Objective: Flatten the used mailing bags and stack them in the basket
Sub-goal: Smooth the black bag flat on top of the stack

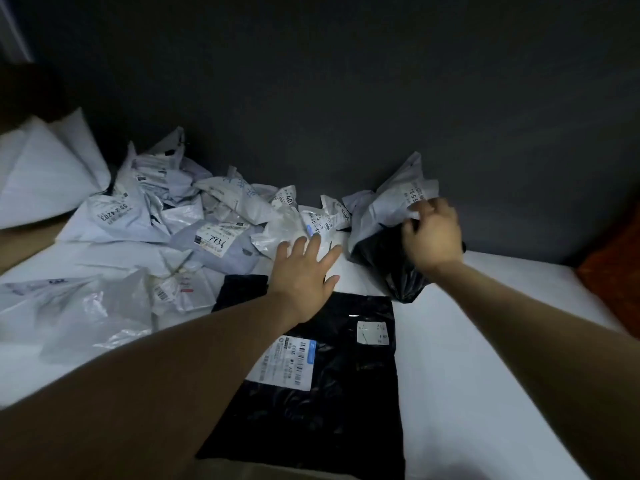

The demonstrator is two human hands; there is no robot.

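Observation:
A heap of crumpled white and grey mailing bags [166, 216] with shipping labels covers the left and far part of the white table [485, 341]. A black mailing bag [322, 393] lies flat in the middle, near me, with a white label on it. My left hand [304, 271] reaches forward with fingers spread, just over the near edge of the heap, beyond the black bag's far end. My right hand [431, 233] grips a crumpled grey-and-black bag [384, 233] at the far right by the wall. No basket is in view.
A dark wall runs along the back of the table. White foam or paper sheets [45, 168] lean at the far left. An orange-brown patterned surface [616, 282] shows past the table's right edge. Bare table lies to the right of the black bag.

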